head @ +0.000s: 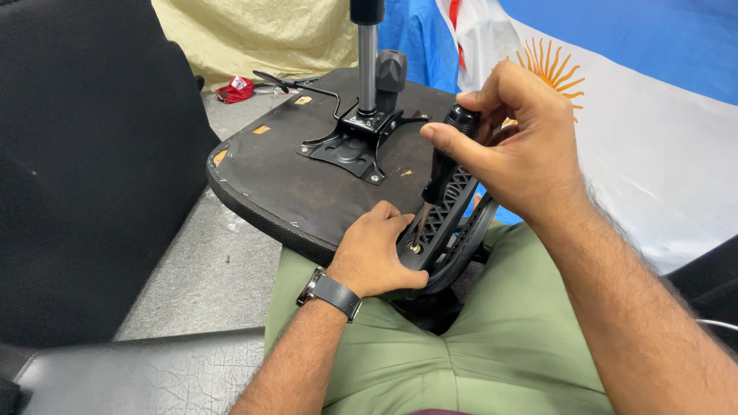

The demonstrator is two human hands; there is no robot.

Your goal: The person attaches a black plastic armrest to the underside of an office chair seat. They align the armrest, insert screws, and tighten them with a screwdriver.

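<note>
An upturned office chair seat [292, 180] rests on my lap, its black underside facing up with a metal mounting plate [354, 142] and a silver gas cylinder [367, 65] standing on it. My right hand [511, 142] grips the black handle of a screwdriver [444, 165], whose tip sits on a screw [415, 247] in the black plastic armrest bracket [450, 227]. My left hand [377, 253], with a dark watch on the wrist, presses on the seat edge and holds the bracket beside the screw.
A black chair back [84, 169] fills the left side. A grey carpeted floor [207, 269] lies below the seat. A red cap [234, 88] and a beige cloth [261, 34] are at the back. A blue and white flag with a sun [653, 115] hangs at the right.
</note>
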